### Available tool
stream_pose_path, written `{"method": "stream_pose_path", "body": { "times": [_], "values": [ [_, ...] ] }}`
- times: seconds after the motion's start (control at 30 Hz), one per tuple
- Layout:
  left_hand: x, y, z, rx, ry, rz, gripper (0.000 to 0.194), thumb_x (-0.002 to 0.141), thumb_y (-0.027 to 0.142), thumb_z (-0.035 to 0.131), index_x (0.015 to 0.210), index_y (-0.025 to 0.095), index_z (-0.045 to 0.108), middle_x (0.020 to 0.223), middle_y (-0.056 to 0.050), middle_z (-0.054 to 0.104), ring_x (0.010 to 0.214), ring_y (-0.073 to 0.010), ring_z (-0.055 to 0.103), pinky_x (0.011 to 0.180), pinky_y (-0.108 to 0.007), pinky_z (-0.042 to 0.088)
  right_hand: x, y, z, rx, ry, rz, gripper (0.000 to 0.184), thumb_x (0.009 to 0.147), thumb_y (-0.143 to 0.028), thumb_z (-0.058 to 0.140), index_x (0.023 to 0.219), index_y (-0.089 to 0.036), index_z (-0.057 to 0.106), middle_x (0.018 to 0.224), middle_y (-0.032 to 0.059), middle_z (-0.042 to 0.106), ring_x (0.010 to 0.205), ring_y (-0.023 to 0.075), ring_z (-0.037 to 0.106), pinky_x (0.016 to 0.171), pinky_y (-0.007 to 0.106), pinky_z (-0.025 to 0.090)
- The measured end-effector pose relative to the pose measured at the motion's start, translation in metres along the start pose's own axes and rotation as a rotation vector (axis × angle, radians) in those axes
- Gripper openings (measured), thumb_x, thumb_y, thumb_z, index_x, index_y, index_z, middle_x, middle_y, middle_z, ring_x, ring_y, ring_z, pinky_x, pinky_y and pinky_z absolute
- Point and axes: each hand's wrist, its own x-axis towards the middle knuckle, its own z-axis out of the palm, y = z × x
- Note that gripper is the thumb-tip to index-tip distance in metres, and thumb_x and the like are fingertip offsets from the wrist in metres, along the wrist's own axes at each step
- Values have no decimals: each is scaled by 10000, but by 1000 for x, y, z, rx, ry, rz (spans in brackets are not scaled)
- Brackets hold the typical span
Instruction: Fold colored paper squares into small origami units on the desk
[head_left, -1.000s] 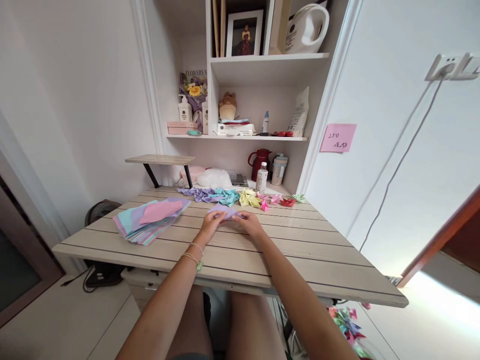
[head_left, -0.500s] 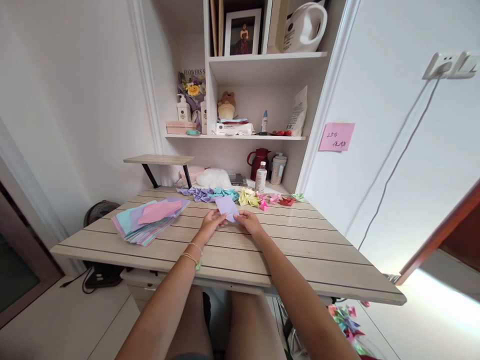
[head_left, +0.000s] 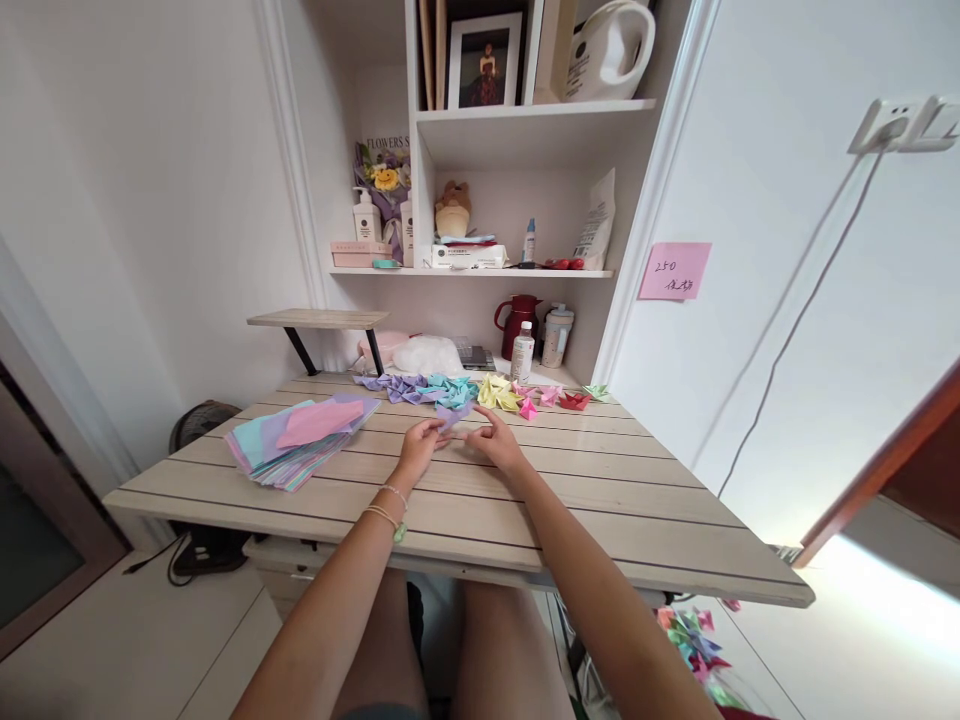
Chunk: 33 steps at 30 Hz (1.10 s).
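Note:
A sheet of light purple paper is seen at a slant above the table, just in front of the folded paper pieces. My left hand pinches its left side between thumb and fingers. On the other side is my right hand, its index finger stretched to the paper's right corner and its thumb held apart, lower down. Part of the sheet's lower edge is hidden by my left fingers. Behind it lies a row of folded paper pieces: purple, turquoise, yellow, pink and red.
A stack of coloured paper sheets lies on the left of the wooden table. A small raised stand is behind it. A bottle, red jug and tumbler stand at the back. More folded pieces are below, right.
The purple paper has tipped from facing me to a flatter slant. My right thumb and index finger have spread apart; my left hand stays about where it was.

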Motion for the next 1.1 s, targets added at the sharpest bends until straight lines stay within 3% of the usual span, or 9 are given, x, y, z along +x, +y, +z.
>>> {"method": "stream_pose_path", "body": {
  "times": [0.1, 0.2, 0.33, 0.57, 0.67, 0.77, 0.9, 1.0, 1.1],
  "values": [
    [4, -2, -5, 26, 78, 28, 138, 664, 125, 573, 753, 145, 677, 830, -71, 698, 736, -177, 643, 716, -298, 502, 0, -1, 2, 33, -72, -62, 780, 557, -324, 737, 1259, -185, 428, 621, -31, 597, 538, 110, 511, 542, 245, 415],
    [5, -2, -8, 30, 123, 39, 185, 632, 103, 579, 771, 152, 690, 827, -61, 698, 739, -171, 626, 689, -275, 495, 2, 3, 1, -80, -100, -90, 609, 573, -335, 726, 1140, -186, 561, 653, -24, 593, 599, 115, 522, 595, 250, 424],
    [1, 1, -4, -1, 84, 11, 217, 607, 124, 613, 808, 136, 692, 803, -69, 697, 716, -161, 625, 643, -247, 490, 3, 12, 0, -214, -114, -60, 381, 650, -419, 650, 932, -165, 676, 618, -8, 582, 534, 105, 478, 518, 233, 391],
    [-6, 9, 1, -58, 11, -40, 252, 658, 309, 619, 826, 133, 681, 754, -72, 674, 666, -145, 623, 592, -239, 502, 6, 17, -2, -238, -23, -68, 330, 693, -454, 591, 850, -176, 672, 643, 11, 584, 571, 133, 500, 518, 238, 410],
    [-7, 8, 2, -66, 9, -43, 284, 592, 300, 700, 815, 127, 666, 716, -58, 652, 633, -132, 612, 591, -244, 512, 7, 15, -4, -262, 33, -82, 282, 657, -438, 630, 763, -179, 665, 726, 28, 601, 624, 143, 499, 568, 254, 427],
    [-6, 6, 2, -71, 39, -32, 311, 517, 221, 756, 787, 122, 639, 669, -25, 618, 618, -121, 600, 605, -253, 525, 6, 12, -4, -263, 16, -93, 370, 604, -397, 688, 912, -196, 647, 849, 32, 607, 629, 134, 492, 580, 259, 433],
    [-5, 5, 0, -91, 90, -24, 253, 566, 210, 718, 773, 134, 594, 682, -8, 602, 648, -125, 606, 635, -282, 541, 0, 8, 0, -210, -122, -113, 652, 519, -309, 757, 1128, -208, 546, 950, 36, 586, 642, 122, 525, 629, 271, 452],
    [-6, 5, 0, -95, 70, -51, 222, 589, 198, 703, 768, 135, 587, 674, -12, 605, 635, -132, 619, 632, -296, 548, -2, 6, 3, -210, -141, -103, 549, 518, -328, 756, 1031, -206, 603, 887, 17, 608, 639, 121, 535, 644, 267, 453],
    [-8, 7, 3, -89, 8, -88, 230, 583, 195, 725, 763, 127, 596, 663, -20, 614, 603, -134, 631, 633, -304, 553, 0, 8, 2, -230, -64, -48, 346, 608, -435, 680, 828, -169, 654, 650, -4, 598, 549, 119, 504, 542, 243, 422]
  ]
}}
